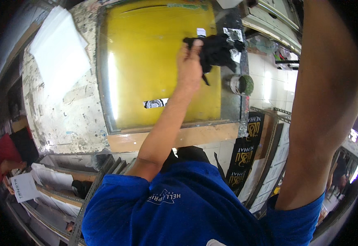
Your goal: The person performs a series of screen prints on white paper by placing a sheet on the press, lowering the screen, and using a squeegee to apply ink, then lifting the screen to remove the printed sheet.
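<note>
My left hand (190,61) is closed on a bunched black cloth (218,52), against the upper right part of a flat yellow panel (158,61) that looks glossy. A small white strip with a black print (155,103) lies on the panel, left of my forearm. Another small white piece (201,32) is just above the cloth. Beside the cloth, on the dark right border, is a white sheet with black marks (233,35), partly covered. My right arm (326,94) reaches up along the right side, and its hand is out of the picture.
An open tub with a greenish, crusted side (245,85) stands at the panel's right edge. White sheets (60,53) lie on the stained worktop (70,110) at left. Racks (60,190) stand lower left, near a person in red (6,153). Black printed banners (244,156) hang lower right.
</note>
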Demonstrator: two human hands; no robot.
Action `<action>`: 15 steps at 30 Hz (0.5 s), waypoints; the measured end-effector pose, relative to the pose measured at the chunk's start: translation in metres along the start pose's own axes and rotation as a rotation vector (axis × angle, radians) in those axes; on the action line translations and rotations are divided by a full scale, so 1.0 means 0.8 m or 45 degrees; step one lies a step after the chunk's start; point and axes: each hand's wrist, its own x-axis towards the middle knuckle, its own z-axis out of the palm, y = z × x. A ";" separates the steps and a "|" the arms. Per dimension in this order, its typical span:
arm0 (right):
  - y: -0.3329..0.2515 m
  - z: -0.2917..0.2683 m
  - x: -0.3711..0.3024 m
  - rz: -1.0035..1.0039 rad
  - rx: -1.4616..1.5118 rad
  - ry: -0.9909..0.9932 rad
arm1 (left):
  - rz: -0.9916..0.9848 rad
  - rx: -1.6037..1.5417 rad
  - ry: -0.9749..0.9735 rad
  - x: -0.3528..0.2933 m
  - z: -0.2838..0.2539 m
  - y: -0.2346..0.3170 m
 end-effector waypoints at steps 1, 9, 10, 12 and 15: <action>-0.001 0.001 0.004 -0.001 0.002 0.001 | 0.158 0.172 0.126 0.014 -0.022 0.011; -0.010 0.005 0.054 -0.056 0.009 0.012 | 1.041 2.024 0.621 0.082 -0.141 0.039; -0.011 0.004 0.060 -0.065 0.005 0.016 | 1.036 2.102 0.634 0.085 -0.139 0.033; -0.012 0.006 0.075 -0.075 -0.002 0.020 | 0.982 2.140 0.613 0.097 -0.140 0.028; -0.008 0.007 0.091 -0.078 -0.023 0.025 | 0.753 1.961 0.503 0.120 -0.134 0.037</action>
